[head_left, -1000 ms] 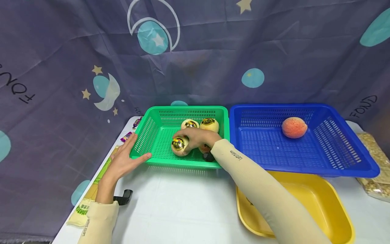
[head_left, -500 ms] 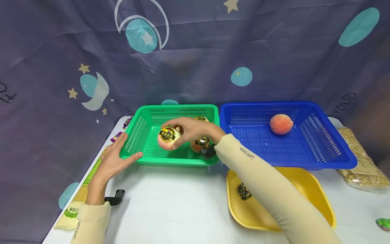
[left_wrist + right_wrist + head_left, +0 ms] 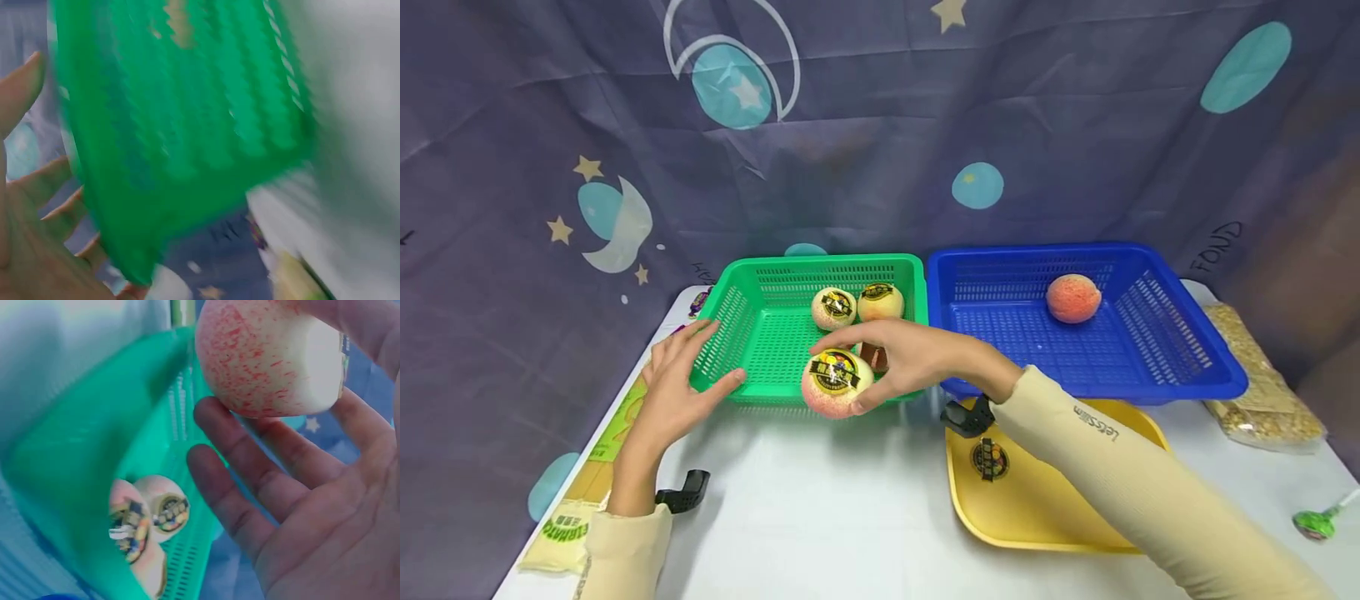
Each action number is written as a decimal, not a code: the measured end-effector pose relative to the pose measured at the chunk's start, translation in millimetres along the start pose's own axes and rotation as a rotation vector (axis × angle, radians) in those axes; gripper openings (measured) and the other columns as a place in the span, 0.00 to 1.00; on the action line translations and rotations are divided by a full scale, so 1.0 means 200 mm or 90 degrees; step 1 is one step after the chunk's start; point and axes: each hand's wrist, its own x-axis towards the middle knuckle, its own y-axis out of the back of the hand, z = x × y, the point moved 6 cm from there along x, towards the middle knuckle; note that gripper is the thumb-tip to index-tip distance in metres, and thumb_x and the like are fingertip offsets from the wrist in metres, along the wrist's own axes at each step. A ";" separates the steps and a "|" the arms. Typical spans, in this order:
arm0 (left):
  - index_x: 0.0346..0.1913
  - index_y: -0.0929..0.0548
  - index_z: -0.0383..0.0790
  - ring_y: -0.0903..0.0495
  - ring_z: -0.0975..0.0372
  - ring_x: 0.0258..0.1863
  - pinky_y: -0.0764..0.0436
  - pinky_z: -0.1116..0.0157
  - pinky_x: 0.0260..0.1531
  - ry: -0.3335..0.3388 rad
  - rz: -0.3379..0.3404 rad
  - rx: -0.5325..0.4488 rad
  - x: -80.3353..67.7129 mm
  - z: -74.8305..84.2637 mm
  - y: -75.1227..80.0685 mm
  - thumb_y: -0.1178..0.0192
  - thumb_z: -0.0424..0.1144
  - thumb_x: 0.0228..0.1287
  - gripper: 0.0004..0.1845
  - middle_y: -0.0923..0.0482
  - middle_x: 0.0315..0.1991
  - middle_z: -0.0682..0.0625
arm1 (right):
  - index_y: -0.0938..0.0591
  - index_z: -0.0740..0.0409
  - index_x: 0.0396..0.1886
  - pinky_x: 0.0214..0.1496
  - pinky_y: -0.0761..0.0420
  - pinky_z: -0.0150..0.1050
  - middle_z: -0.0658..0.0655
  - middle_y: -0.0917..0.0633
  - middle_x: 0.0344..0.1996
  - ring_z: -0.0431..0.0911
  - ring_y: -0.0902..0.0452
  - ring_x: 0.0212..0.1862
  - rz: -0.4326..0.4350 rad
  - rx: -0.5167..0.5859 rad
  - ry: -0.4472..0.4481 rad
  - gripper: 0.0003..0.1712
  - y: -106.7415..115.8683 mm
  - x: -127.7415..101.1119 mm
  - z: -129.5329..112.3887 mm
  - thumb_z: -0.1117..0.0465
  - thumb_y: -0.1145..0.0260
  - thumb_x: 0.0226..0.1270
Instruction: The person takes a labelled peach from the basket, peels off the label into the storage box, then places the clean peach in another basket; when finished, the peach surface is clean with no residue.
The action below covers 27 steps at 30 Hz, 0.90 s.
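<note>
My right hand [image 3: 910, 358] holds a pale pink-and-cream peach [image 3: 835, 383] between thumb and fingers, over the front rim of the green basket [image 3: 752, 396]. The black-and-gold label on the peach faces up. In the right wrist view the same peach [image 3: 262, 362] shows its red-speckled side, with two fingers extended below it. Two labelled peaches, one at the middle [image 3: 833, 310] and one at the back right [image 3: 880, 303], lie in the green basket. Another thing behind my right hand is mostly hidden. My left hand [image 3: 681, 379] is spread at the basket's front left corner, holding nothing.
Right of the green basket stands a blue basket [image 3: 1180, 387] with one orange-pink peach [image 3: 1073, 298]. A yellow basin [image 3: 1045, 508] sits before it, a round black label [image 3: 990, 460] inside. Beyond are a bag of oats [image 3: 1262, 383] and a green lollipop [image 3: 1315, 523]. Packets [image 3: 561, 533] line the left edge.
My right hand has lifted the peach from the green basket and brought it toward me, past the front rim. My left hand stays by the basket corner. The head view has turned slightly right.
</note>
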 end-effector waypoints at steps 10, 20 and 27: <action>0.62 0.18 0.55 0.24 0.65 0.39 0.26 0.64 0.39 -0.160 -0.134 -0.185 -0.06 0.41 -0.12 0.26 0.35 0.59 0.27 0.19 0.43 0.57 | 0.24 0.47 0.69 0.50 0.19 0.35 0.41 0.16 0.53 0.38 0.23 0.47 -0.021 0.001 0.019 0.41 -0.19 -0.24 0.00 0.57 0.22 0.53; 0.67 0.23 0.49 0.19 0.66 0.36 0.22 0.68 0.31 -0.100 -0.488 -0.193 -0.25 0.46 -0.38 0.30 0.50 0.64 0.30 0.16 0.49 0.48 | 0.22 0.45 0.68 0.52 0.20 0.33 0.42 0.16 0.54 0.35 0.23 0.47 -0.053 -0.099 -0.064 0.41 -0.36 -0.31 0.13 0.55 0.19 0.51; 0.77 0.36 0.48 0.21 0.56 0.52 0.21 0.60 0.45 -0.041 -0.454 -0.195 -0.26 0.43 -0.58 0.25 0.54 0.57 0.48 0.24 0.67 0.48 | 0.24 0.48 0.70 0.60 0.21 0.41 0.48 0.17 0.61 0.40 0.21 0.57 -0.033 -0.131 -0.076 0.42 -0.38 -0.29 0.19 0.57 0.19 0.53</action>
